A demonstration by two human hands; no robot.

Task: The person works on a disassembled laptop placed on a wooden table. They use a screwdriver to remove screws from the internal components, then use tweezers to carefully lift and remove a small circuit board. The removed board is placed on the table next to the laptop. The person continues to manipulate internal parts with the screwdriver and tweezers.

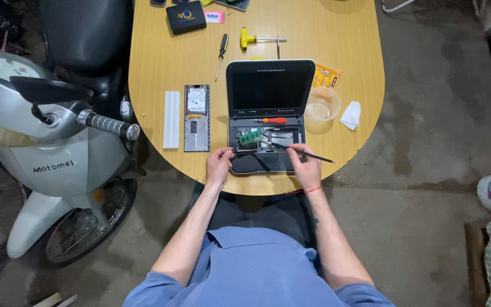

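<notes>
A small black laptop (268, 91) stands open at the near edge of a wooden table (336, 40), its keyboard removed and its inner boards bare. My left hand (218, 166) rests on the front left corner of the base, fingers pinched at the rim. Over the front right corner, my right hand (307, 167) grips a thin black tool (305, 152) whose tip points into the open base near a small green board (249, 137). A red-handled screwdriver (273, 120) lies across the base below the screen.
Left of the laptop lie a grey cover panel (196, 118) and a white strip (171, 119). A clear plastic cup (322, 104), white cloth (350, 115), yellow-handled T driver (255, 40), black screwdriver (221, 48) and black case (186, 17) sit behind. A grey scooter (52, 142) stands to the left.
</notes>
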